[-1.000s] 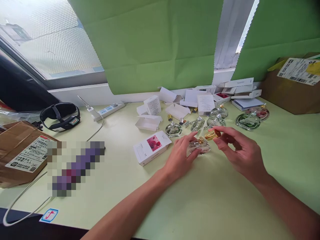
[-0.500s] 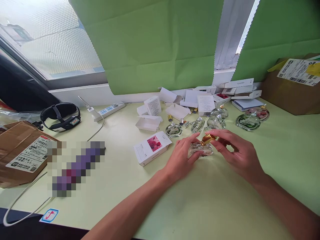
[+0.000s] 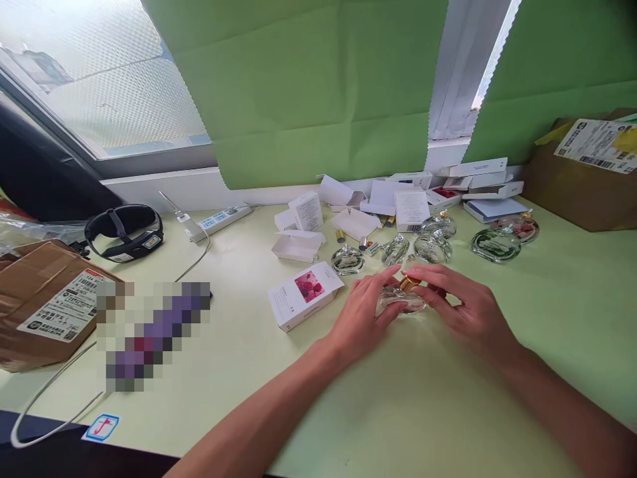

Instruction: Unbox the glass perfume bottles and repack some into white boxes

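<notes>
My left hand [image 3: 362,309] is closed around the left side of a clear glass perfume bottle [image 3: 404,303] that rests on the table. A gold cap [image 3: 409,283] sits tilted at the bottle's neck, pinched between the fingers of my right hand [image 3: 460,302]. My fingers partly hide both the cap and the bottle. Left of my left hand lies a white box [image 3: 305,295] with a picture of red petals. Just beyond my hands are more glass bottles, one of them a clear round bottle [image 3: 432,247].
Opened white cartons [image 3: 298,245] and loose gold caps [image 3: 340,236] lie at the back. Green-tinted [image 3: 495,244] and pink bottles stand right. Brown cardboard boxes flank the table, left [image 3: 54,299] and right [image 3: 577,186]. A power strip [image 3: 223,218] and a black headset [image 3: 124,232] are at left.
My right hand has moved slightly left with the gold cap, and its fingers now cover more of it. My left hand stays on the bottle. The view has shifted slightly.
</notes>
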Demonstrator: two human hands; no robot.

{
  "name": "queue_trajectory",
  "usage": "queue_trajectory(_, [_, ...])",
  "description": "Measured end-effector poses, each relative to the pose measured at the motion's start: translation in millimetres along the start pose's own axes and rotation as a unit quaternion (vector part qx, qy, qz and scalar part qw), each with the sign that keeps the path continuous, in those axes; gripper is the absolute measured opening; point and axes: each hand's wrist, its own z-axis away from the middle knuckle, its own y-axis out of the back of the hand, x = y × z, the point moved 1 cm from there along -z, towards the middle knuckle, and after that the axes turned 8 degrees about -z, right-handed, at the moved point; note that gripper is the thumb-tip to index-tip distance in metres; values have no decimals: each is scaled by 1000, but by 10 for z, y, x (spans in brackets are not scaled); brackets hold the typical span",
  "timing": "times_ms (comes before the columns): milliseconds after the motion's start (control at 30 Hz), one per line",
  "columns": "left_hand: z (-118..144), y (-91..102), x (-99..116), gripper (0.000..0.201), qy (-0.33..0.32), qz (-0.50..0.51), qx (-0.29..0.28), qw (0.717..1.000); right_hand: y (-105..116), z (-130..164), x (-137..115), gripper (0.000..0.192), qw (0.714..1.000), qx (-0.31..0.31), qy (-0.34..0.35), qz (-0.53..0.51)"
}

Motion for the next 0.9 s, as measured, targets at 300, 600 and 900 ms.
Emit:
queue_trajectory(300, [-2, -18, 2, 77, -68, 22, 54, 996, 67, 11, 120, 54, 993, -74, 21, 89])
queue_trajectory(600, [-4, 8, 22, 67, -69, -7, 39, 997, 59, 86, 308, 59, 982, -162, -85, 41])
queue_trajectory(900, [-9, -7, 8, 61, -69, -12, 42, 997, 18, 63, 282, 55, 985, -150, -81, 36])
